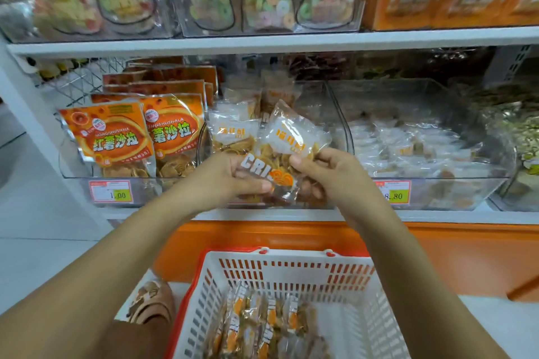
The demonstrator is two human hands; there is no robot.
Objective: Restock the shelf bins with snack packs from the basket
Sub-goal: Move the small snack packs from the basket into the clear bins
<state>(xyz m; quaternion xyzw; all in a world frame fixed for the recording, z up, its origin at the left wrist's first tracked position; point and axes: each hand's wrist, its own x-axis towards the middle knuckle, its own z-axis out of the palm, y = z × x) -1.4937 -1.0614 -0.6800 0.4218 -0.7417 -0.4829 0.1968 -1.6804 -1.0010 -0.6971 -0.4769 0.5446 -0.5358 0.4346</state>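
Just at the front edge of the white shelf, left hand and right hand both pinch clear orange-printed snack packs before the clear plastic bin; white slotted basket sits below.

White slotted basket, orange-printed snack packs

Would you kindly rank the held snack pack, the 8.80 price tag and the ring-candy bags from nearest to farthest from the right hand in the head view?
1. snack pack: pinched by the right hand.
2. 8.80 price tag: low, to its right.
3. ring-candy bags: far above, at the top.
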